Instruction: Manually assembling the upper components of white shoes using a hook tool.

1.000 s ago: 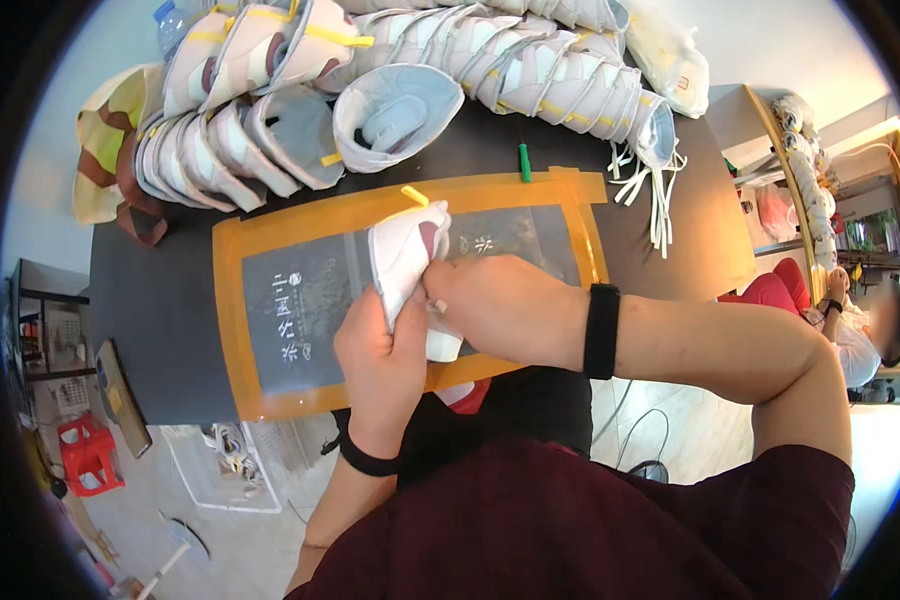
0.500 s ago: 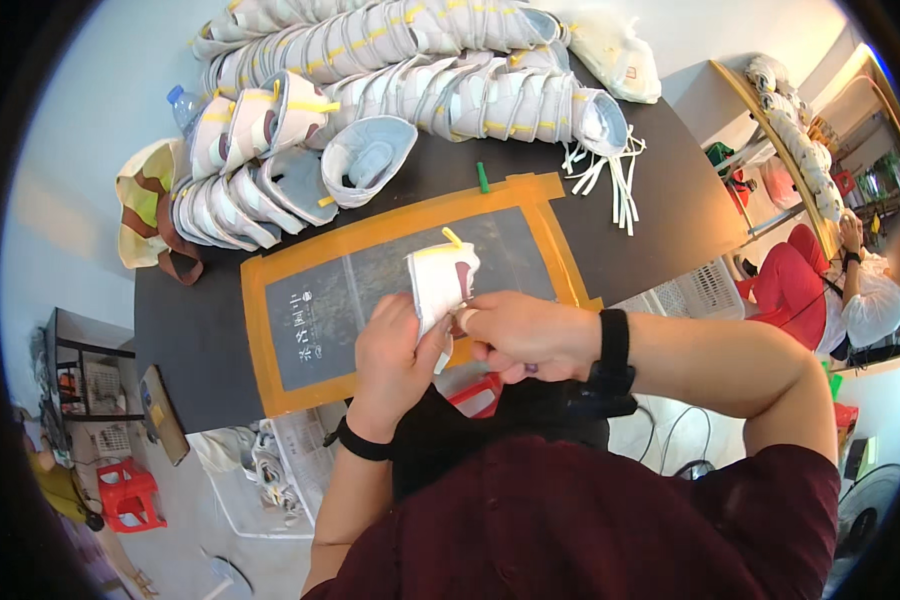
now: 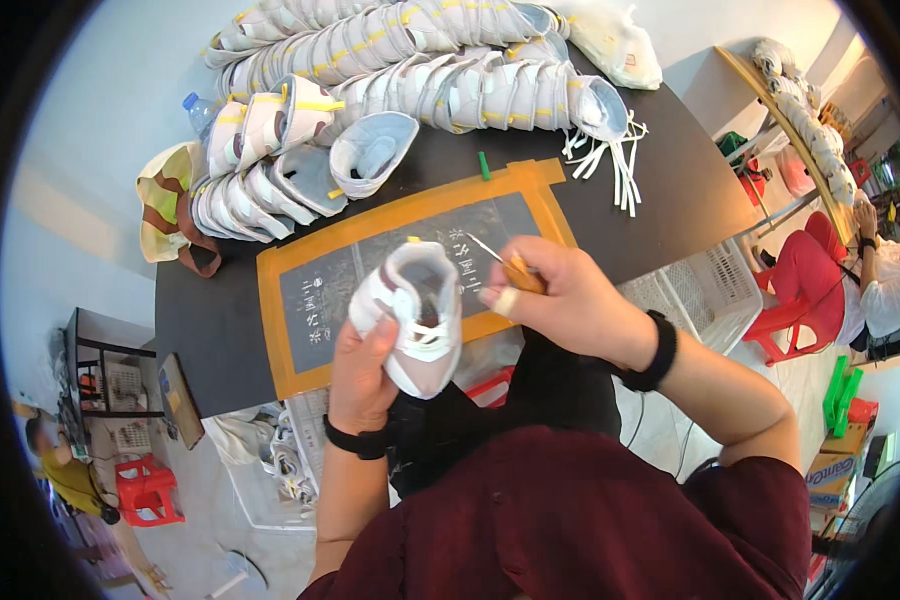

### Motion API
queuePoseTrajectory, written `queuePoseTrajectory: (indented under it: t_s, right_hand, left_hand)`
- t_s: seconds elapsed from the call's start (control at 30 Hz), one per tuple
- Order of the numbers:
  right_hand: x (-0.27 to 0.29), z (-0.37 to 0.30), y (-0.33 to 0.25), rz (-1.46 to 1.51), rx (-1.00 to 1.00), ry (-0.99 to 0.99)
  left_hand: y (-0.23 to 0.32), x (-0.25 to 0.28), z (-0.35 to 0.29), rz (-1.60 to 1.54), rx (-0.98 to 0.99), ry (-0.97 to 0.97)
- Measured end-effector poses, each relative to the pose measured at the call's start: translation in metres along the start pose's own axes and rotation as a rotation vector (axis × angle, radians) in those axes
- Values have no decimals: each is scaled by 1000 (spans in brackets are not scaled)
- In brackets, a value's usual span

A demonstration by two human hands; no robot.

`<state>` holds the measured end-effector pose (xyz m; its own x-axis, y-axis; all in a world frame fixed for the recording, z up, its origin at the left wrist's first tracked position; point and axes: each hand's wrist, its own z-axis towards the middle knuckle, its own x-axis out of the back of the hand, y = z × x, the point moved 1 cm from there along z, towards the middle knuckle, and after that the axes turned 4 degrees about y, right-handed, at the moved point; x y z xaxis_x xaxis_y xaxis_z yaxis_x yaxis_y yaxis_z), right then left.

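My left hand (image 3: 362, 378) is closed around the side of a white and pale grey sneaker upper (image 3: 430, 370). Its opening faces up, its toe points toward me, and white laces cross its front. Just right of the upper, my right hand (image 3: 575, 305) grips an awl (image 3: 522, 275) by its wooden handle. The thin metal shaft points up and left, apart from the upper; whether its tip is hooked is too small to tell. A pale wrap circles one finger of that hand. Under both hands lies a dark mat (image 3: 342, 275) edged with orange tape.
Long rows of nested sneaker uppers (image 3: 400, 90) line the table's back, with a loose upper (image 3: 370, 155) before them. White laces (image 3: 625, 175) hang at their right end. A small green stick (image 3: 484, 165) lies behind the mat. Crates (image 3: 720, 290) stand below; another person (image 3: 820, 260) sits right.
The upper has turned from its side to show its opening and laces. My right hand has pulled away from it, up and right, and the awl now shows in it.
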<state>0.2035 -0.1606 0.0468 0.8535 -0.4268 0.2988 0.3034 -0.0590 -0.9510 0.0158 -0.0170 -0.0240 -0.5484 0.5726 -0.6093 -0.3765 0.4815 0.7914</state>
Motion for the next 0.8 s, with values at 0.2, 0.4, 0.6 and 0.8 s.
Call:
queuePoseTrajectory:
  t_s: [0.2,0.4,0.6,0.8]
  right_hand:
    - [-34,3,28,305,54,-68]
    - [-36,9,29,368,-185,-168]
    - [-34,17,27,210,-156,-205]
    - [-39,27,30,-126,83,-129]
  left_hand:
    - [-14,-20,-3,17,88,-40]
    - [-15,-22,0,76,115,33]
    - [-14,-14,1,2,162,-15]
    - [-14,-5,1,-40,172,-11]
